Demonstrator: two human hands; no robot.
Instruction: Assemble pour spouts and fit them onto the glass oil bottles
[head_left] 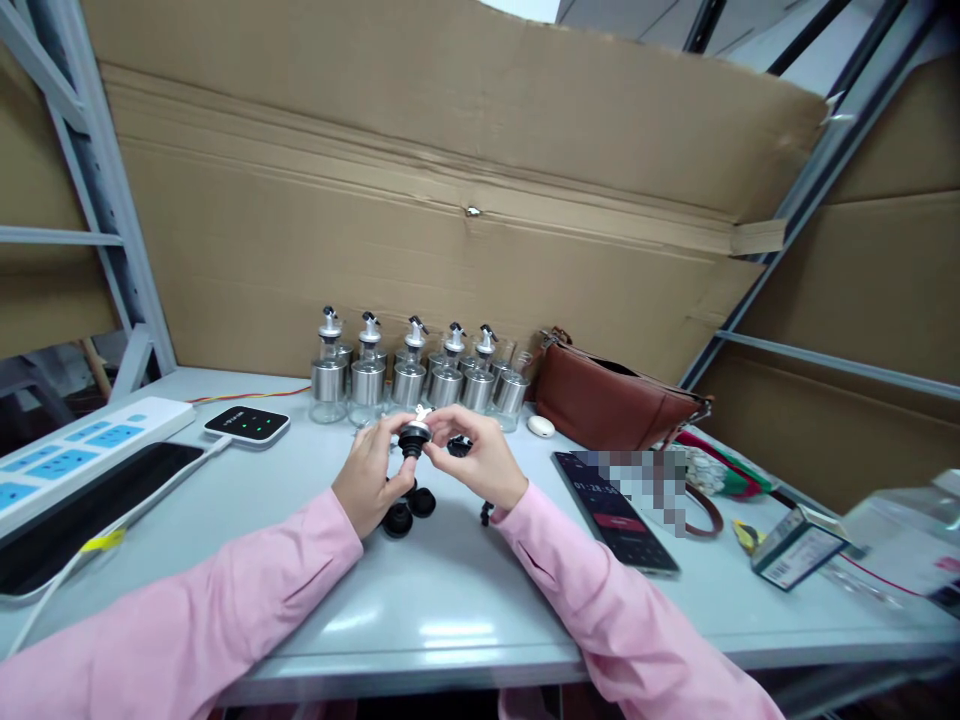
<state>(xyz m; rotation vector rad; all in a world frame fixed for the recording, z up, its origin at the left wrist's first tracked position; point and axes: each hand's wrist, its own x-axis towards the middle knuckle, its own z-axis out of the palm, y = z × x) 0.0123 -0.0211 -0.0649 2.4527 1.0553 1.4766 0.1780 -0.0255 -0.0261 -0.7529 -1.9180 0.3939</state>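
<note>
Black plastic pourer cap with a metal spout (414,437) sits pinched between both hands, left hand (373,478) and right hand (480,457) closed on it above the pale worktop (450,590), spare black caps (409,510) kept close beneath, steel-sleeved glass bottles (420,378) lined up beyond.

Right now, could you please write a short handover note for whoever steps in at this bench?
Left hand and right hand together hold one black pourer cap above the table.
More loose black caps lie under the left hand.
Done: a row of glass bottles with steel sleeves at the back, most already fitted with pourers.
Left: the cap in hand and the loose ones.
A phone lies to the right.
</note>
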